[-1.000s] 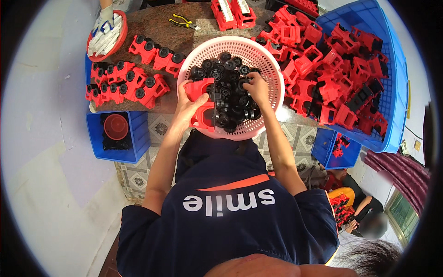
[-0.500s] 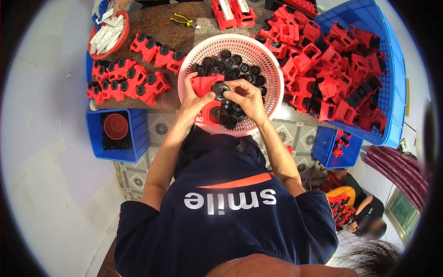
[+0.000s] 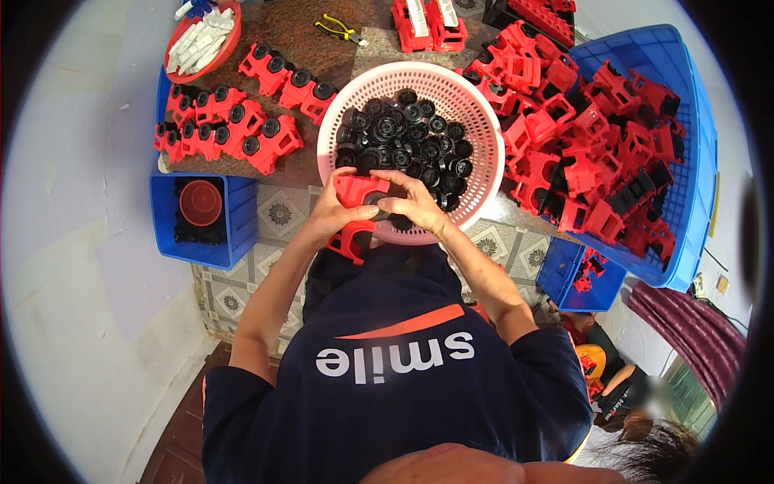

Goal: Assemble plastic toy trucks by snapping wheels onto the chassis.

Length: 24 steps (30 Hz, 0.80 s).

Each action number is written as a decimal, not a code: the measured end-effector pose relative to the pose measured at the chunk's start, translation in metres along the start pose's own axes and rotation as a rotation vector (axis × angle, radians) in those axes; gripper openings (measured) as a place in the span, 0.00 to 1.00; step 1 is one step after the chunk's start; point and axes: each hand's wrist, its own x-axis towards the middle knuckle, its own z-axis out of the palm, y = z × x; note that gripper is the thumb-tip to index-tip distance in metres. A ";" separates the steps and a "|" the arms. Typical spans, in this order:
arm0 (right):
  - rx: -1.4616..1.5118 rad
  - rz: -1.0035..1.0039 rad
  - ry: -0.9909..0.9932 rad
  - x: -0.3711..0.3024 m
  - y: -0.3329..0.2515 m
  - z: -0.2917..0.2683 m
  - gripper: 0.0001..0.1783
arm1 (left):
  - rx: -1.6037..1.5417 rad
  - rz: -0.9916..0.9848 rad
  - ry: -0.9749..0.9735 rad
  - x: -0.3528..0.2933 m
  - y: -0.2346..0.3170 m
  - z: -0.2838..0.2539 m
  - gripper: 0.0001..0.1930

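Note:
Over the near edge of the pink perforated basin (image 3: 493,149), my left hand (image 3: 330,213) is closed round a red plastic toy truck body (image 3: 353,190). My right hand (image 3: 418,205) pinches a black toy wheel (image 3: 376,201) against the side of that body. My fingers partly cover the wheel, so how far it sits in the body cannot be seen. Many loose black wheels (image 3: 403,129) fill the basin beyond my hands.
Red truck bodies with wheels (image 3: 270,143) stand at the left. A blue crate (image 3: 685,161) of red bodies leans at the right. Pliers (image 3: 340,30) and a red bowl of white parts (image 3: 234,40) lie farther back. A blue bin (image 3: 246,222) stands below left; another person sits lower right.
Both hands have come nearer to my body with the truck body and wheel, from over the basin's middle to its near edge. The view has shifted slightly.

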 end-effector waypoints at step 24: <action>-0.015 -0.253 0.310 0.009 -0.041 0.008 0.11 | -0.381 0.361 0.371 0.068 0.029 0.013 0.41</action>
